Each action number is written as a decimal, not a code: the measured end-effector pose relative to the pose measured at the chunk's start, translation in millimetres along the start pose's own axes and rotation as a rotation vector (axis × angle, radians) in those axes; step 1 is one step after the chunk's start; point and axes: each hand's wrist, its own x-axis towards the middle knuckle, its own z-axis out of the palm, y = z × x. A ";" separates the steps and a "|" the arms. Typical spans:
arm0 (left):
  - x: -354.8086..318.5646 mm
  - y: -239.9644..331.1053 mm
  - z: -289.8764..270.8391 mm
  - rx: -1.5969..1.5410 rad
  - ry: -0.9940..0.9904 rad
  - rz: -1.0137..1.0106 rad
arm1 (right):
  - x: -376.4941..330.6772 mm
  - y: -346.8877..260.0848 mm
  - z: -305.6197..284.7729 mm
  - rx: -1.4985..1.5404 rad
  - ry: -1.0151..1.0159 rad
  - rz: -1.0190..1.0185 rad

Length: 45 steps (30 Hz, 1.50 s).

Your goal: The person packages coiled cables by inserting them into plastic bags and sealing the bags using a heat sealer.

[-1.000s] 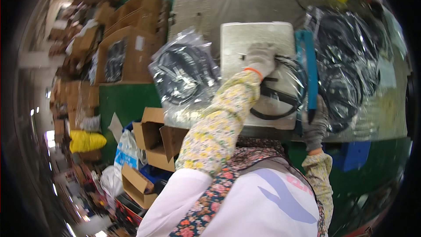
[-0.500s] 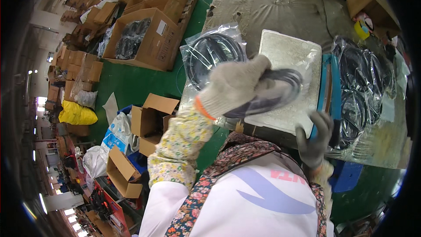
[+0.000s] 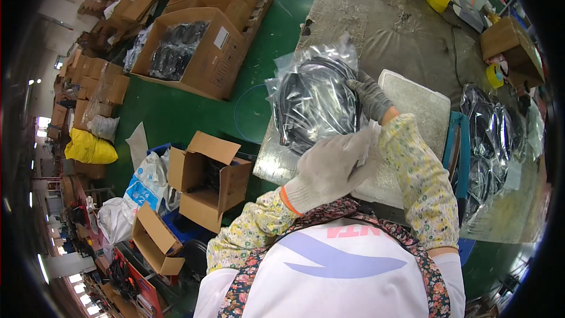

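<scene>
A coil of black cable in a clear plastic bag (image 3: 318, 103) lies at the left side of the worktable. At the bag's right edge, my right hand (image 3: 372, 99) in a grey glove has its fingers curled over the plastic. My left hand (image 3: 332, 171), in a white knit glove, is closed at the bag's near right edge. Its fingertips appear to pinch the plastic, though they are partly hidden. Under and beside my right forearm is a worn white slab (image 3: 418, 97). A teal-edged piece (image 3: 461, 159) stands along the slab's right side.
More bagged black coils (image 3: 485, 135) lie on the right of the worktable (image 3: 406, 35). A cardboard box (image 3: 511, 50) stands at the far right. Left of the table, an open carton (image 3: 203, 206) and a large carton of bagged goods (image 3: 220, 62) stand over the green floor.
My left hand carried a black coil over the white slab; now it is at the bag. My right hand has crossed from the slab's near right corner to the bag. The view has shifted.
</scene>
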 end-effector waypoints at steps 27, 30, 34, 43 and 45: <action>-1.9 -151.2 44.1 -0.122 0.415 -0.830 | -3.5 28.0 18.1 -0.809 0.181 -0.219; -2.2 -153.3 36.1 0.019 0.562 -0.597 | -5.2 22.4 22.2 -0.889 0.197 -0.294; 11.2 -147.7 16.4 0.368 0.584 -0.167 | -7.4 19.2 24.3 -1.156 0.289 -0.515; 69.2 -184.8 20.6 0.533 0.204 -0.352 | -7.8 42.2 66.4 -1.864 0.158 -0.681; 66.2 -185.0 25.3 0.546 0.176 -0.368 | -26.7 35.2 72.3 -1.693 0.025 -0.508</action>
